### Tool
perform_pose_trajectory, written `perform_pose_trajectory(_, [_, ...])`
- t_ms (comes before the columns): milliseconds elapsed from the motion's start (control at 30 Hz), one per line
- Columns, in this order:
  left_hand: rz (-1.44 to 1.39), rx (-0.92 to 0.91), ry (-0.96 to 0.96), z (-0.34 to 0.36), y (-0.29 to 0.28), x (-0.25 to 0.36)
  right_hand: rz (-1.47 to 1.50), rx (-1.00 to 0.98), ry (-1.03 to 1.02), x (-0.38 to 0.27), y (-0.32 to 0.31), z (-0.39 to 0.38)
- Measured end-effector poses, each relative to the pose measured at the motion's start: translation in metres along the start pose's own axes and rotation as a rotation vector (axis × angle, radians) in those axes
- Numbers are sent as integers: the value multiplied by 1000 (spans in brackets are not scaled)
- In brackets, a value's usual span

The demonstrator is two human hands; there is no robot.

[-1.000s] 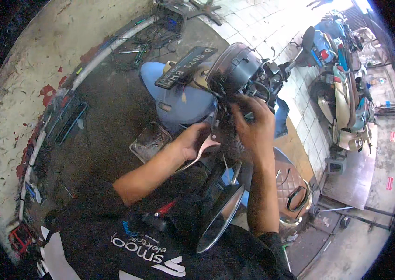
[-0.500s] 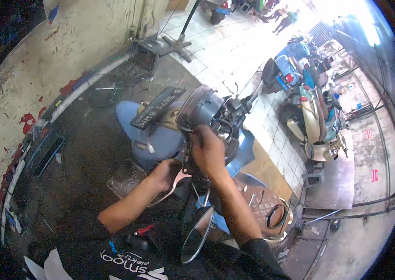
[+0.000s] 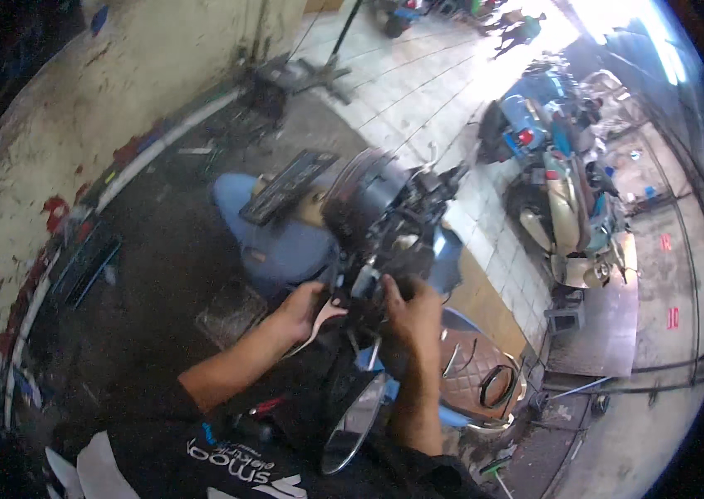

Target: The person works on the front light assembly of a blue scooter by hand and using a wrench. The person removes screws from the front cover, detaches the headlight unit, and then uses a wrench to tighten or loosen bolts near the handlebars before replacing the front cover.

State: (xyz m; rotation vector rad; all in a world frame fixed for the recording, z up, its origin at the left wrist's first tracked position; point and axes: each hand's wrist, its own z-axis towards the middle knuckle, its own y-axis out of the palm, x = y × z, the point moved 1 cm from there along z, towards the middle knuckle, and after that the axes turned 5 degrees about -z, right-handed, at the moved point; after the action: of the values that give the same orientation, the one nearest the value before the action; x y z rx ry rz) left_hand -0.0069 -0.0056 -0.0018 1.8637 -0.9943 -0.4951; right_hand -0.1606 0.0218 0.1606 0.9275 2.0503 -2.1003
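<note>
A blue scooter stands in front of me with its handlebar area opened up, dark cables and parts showing. My left hand is closed beside the pale control lever; what its fingers hold is hidden. My right hand is bent at the middle of the handlebar, thumb and fingers drawn together next to a small light-coloured part. Whatever lies between them is too blurred to name. Beyond the hands sits the round headlight housing. The blue front fender carries a dark number plate.
A mirror rises close to my body. The brown quilted seat has a black ring on it. Other scooters are parked at the right, near a small grey stool. A stained wall borders the left.
My right hand has moved down and toward me, from beside the headlight housing to the middle of the handlebar. My left hand remains by the lever. The view has shifted slightly.
</note>
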Motion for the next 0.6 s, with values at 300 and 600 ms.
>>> perform_pose_trajectory(300, [-3, -47, -18, -9, 10, 0, -470, -633, -534, -46, -6, 31])
perform_pose_trajectory(600, [-70, -88, -87, -16, 19, 4, -849, -805, -717, -61, 5, 53])
